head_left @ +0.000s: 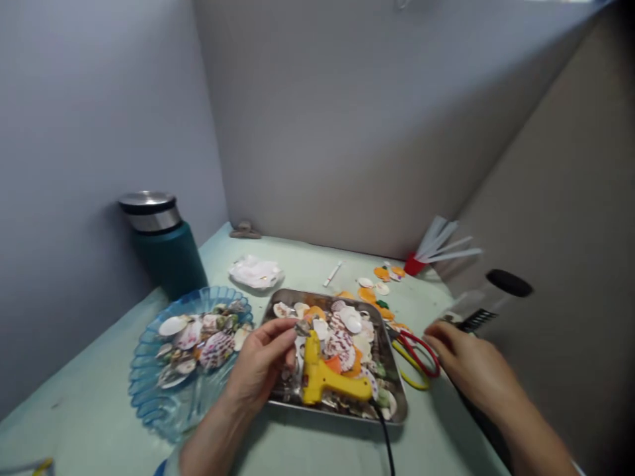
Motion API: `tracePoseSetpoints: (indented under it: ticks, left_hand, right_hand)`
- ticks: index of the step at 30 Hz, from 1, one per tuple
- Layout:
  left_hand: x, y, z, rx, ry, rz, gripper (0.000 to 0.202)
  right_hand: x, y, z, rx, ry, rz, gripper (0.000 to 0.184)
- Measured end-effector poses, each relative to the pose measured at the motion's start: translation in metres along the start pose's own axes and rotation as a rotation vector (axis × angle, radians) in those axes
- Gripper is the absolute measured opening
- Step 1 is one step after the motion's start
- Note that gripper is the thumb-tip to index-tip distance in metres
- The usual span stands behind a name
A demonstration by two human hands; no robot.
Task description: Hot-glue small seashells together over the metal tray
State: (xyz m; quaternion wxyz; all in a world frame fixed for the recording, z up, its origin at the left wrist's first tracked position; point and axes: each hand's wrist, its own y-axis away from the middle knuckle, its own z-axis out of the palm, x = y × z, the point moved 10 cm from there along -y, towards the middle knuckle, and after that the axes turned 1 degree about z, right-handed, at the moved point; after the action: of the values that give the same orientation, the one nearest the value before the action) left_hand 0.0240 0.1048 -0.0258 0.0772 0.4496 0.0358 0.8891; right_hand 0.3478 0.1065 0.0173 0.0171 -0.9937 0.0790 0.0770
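We are looking into a walled craft workspace: plain walls [317, 119] are enclosing a pale table [302, 261], a yellow glue gun [313, 373] is lying on a metal tray [400, 390] of shells [340, 350], and 1 red cup [414, 264] is holding sticks [436, 241] beyond the tray, to its right.

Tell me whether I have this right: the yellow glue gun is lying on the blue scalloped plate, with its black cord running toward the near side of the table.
The place is wrong: the head view shows the yellow glue gun lying on the shells in the metal tray. Its black cord does run toward the near side.
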Motion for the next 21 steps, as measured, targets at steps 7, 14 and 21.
tracePoseSetpoints:
  ticks: [7,14,21]
  left_hand:
    - [0.000,0.000,-0.003,0.012,-0.037,0.013,0.024]
    - [0.003,-0.001,-0.002,0.020,-0.068,0.026,0.024]
    - [0.005,0.001,0.000,0.040,-0.069,0.022,0.027]
  right_hand:
    - [-0.009,0.014,0.049,-0.018,0.081,-0.029,0.016]
    - [-0.002,-0.006,0.017,0.038,0.004,-0.064,0.036]
    - [-0.121,-0.070,-0.019,0.031,0.014,-0.348,0.029]
